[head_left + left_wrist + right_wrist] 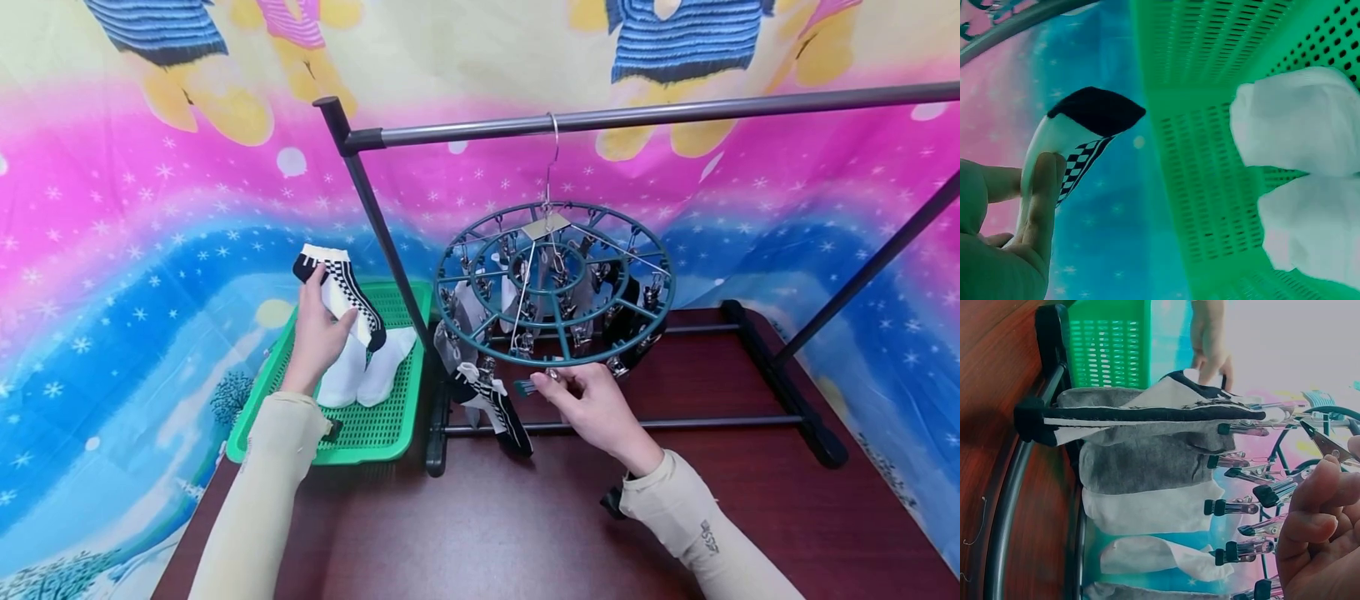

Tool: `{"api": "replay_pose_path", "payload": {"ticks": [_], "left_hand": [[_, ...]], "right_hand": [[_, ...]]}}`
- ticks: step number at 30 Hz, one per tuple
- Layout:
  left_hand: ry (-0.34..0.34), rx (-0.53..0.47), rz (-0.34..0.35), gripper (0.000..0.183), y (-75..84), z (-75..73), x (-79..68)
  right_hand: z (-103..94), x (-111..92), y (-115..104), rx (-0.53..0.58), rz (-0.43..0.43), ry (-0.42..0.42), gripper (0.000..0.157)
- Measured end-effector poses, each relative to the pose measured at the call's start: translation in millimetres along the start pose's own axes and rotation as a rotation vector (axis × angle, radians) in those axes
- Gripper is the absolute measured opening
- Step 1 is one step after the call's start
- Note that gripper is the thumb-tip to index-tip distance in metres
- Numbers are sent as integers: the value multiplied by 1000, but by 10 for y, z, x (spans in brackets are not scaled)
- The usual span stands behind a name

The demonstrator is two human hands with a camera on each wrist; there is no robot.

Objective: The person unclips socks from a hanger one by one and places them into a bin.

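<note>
My left hand [315, 346] holds a white ankle sock with black toe and checkered stripe [341, 287] above the green basket. In the left wrist view, the sock's black end [1097, 112] sticks out past the fingers. At the front rim of a round dark-green sock hanger [555, 363], my right hand [600, 408] pinches a metal clip [1322, 442] between thumb and fingertips. Left of that hand hangs a black-and-white sock [510, 423]. Grey socks [1147, 465] and white socks [1154, 509] hang from other clips in the right wrist view.
Two white socks [381, 375] lie in the green basket [411, 417] left of the rack. The hanger hooks over the rack's top bar [465, 129]. The rack's black feet [821, 437] stand on a dark red table [480, 533], with a printed cloth [135, 275] behind.
</note>
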State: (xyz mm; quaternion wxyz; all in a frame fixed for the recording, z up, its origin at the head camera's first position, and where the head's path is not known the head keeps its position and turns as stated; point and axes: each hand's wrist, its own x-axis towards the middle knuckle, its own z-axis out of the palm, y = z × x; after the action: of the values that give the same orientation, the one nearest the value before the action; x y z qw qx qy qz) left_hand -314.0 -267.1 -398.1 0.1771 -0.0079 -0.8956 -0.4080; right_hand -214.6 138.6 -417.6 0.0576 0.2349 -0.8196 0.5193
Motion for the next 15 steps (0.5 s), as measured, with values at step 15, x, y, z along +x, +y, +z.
{"api": "replay_pose_path", "payload": {"ticks": [15], "left_hand": [[-155,-220,-254,102,-67,463,237]], "right_hand": [[-4,5,6,16,-16,-4,39]]}}
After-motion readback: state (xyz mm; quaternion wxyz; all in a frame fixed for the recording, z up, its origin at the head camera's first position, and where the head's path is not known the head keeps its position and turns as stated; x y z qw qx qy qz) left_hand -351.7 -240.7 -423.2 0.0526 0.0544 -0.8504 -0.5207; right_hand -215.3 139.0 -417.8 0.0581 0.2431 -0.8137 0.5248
